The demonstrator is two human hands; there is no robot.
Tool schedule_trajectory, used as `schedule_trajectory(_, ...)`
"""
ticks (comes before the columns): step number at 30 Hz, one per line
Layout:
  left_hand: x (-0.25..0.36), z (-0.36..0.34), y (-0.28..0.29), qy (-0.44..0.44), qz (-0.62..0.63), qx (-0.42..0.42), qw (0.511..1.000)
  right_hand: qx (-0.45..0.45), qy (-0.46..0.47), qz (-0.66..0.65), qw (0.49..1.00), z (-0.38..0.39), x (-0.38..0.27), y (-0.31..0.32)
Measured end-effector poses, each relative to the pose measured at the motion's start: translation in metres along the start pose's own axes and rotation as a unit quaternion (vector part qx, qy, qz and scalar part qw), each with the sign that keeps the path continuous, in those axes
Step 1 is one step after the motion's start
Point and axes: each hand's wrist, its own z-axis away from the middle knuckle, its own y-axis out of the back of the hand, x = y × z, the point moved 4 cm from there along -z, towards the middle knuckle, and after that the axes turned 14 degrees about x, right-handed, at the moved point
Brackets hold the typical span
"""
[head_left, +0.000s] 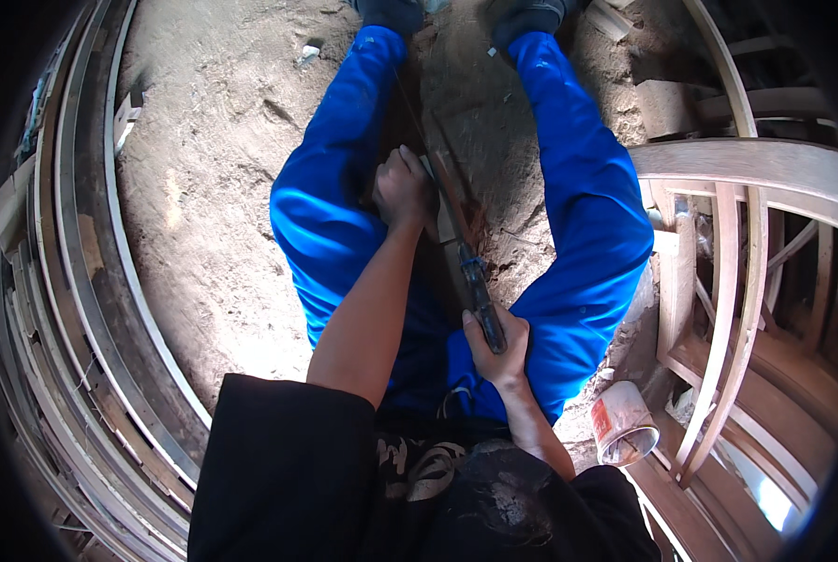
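Note:
In the head view my right hand (501,351) is wrapped round the dark handle (478,286) of a long tool with a bit of blue near its front. Its thin rusty-brown shaft or blade (449,192) points away from me between my legs, in blue trousers. My left hand (403,187) is closed beside it, against a pale flat piece (445,225), perhaps wood, lying under or along the tool. My fingers hide most of what the left hand grips. The far end of the tool is too dim to make out.
I sit on a dusty floor (194,187). Long strips (100,281) are stacked along the left. Wooden frames (728,159) stand close on the right. A white can with a red label (615,421) is beside my right thigh. A small block (611,19) lies beyond my right foot.

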Motion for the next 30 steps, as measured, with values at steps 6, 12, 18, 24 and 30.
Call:
schedule_trajectory(6,0.008,0.001,-0.004,-0.071,0.065,0.050,0.994,-0.021,0.001,0.037,0.999,-0.017,-0.059,0.001)
schedule_trajectory(12,-0.010,0.001,-0.007,-0.065,0.052,0.041,0.996,-0.095,-0.036,0.084,0.991,-0.037,-0.093,-0.014)
schedule_trajectory(18,0.000,-0.004,-0.008,0.003,0.050,0.020,0.999,0.006,0.003,0.033,0.999,-0.015,-0.037,0.002)
schedule_trajectory(24,0.014,-0.004,-0.001,-0.020,0.145,0.016,0.989,0.036,0.000,-0.015,0.999,0.008,0.005,-0.001)
schedule_trajectory(30,0.033,-0.027,0.012,0.029,0.255,0.031,0.966,0.039,0.092,0.004,0.995,0.003,0.000,-0.010)
